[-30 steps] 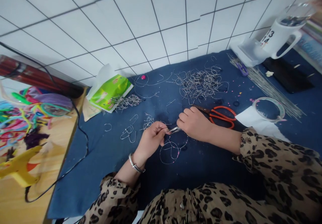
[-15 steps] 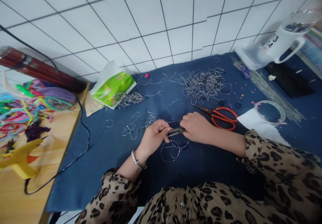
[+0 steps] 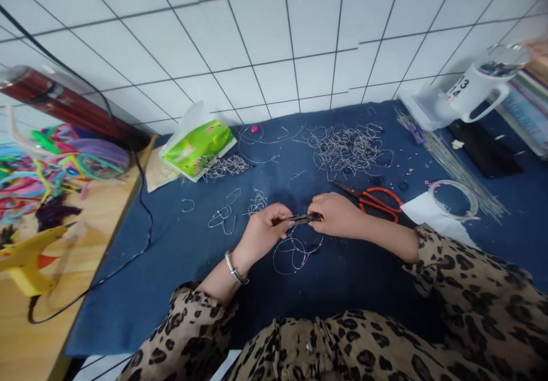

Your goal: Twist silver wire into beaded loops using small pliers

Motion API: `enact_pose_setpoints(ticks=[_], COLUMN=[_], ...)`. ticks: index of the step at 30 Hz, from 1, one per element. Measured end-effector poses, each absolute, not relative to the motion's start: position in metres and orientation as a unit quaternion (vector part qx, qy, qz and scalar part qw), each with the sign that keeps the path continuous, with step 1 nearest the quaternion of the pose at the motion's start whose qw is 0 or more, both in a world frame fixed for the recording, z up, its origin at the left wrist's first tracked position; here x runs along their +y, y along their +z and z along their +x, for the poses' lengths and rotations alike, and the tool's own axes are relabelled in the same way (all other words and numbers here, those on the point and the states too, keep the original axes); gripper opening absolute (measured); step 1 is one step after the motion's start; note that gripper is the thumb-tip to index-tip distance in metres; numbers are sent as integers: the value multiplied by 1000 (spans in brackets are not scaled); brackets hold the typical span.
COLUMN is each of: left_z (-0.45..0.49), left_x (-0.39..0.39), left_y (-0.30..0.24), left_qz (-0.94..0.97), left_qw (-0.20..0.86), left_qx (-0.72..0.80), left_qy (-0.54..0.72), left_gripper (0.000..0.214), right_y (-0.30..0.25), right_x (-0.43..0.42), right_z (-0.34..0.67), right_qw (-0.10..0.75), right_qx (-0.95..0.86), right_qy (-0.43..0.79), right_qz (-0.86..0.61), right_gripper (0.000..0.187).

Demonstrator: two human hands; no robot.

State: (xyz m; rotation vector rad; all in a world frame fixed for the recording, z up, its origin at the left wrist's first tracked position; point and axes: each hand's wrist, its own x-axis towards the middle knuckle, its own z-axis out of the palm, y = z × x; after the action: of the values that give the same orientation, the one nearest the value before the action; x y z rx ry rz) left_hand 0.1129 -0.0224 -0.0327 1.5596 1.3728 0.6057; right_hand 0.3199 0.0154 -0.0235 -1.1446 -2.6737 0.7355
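Observation:
My right hand (image 3: 336, 215) is closed round a pair of pliers (image 3: 305, 219), whose dark jaws point left. At the jaw tips, my left hand (image 3: 264, 227) pinches a thin metal wire between thumb and fingers; most of that wire is hidden by the fingers. Just below the pliers lie wire loops with small pink beads (image 3: 305, 260) on the dark blue cloth (image 3: 171, 278). A small tangle of bent wires (image 3: 258, 200) sits beyond my left hand. Orange-handled scissors (image 3: 381, 201) rest beside my right wrist.
A large heap of bent wires (image 3: 346, 148) lies at the back, with straight wires (image 3: 462, 167) and a wire coil (image 3: 454, 199) to the right. A white mug (image 3: 479, 92) stands back right. Left are a green tissue pack (image 3: 199, 148) and a yellow glue gun (image 3: 32, 258).
The pliers have turned slightly, and more of their jaws shows between my hands. My left hand keeps its pinch. The whole view has tilted a little.

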Motion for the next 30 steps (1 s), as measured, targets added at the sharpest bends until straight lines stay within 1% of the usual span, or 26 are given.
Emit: enact_pose_setpoints(ticks=[8,11,14,20,30], left_z=[115,114,114,116,111], left_x=[-27,-27,-27,-28,-27], left_y=[-27,-27,-26,-24,-32], left_qz=[674,674,682,696,705], left_qw=[438,443,429,415,401], left_qx=[557,557,562,550,539], left_qy=[210,197,187,203,226], left_gripper=[10,8,10,19,16], right_y=[-26,-27,-29,-29,-28], right_x=[13,14,14,13,15], right_z=[318,318,318,318,319], right_qw=[66,78,86,96,94], right_qx=[-888,-888,-887,-885,-882], right_qy=[241,239,241,253,262], right_qz=[-385,-386,-385,-380,-380], right_gripper=[14,14,13,12,14])
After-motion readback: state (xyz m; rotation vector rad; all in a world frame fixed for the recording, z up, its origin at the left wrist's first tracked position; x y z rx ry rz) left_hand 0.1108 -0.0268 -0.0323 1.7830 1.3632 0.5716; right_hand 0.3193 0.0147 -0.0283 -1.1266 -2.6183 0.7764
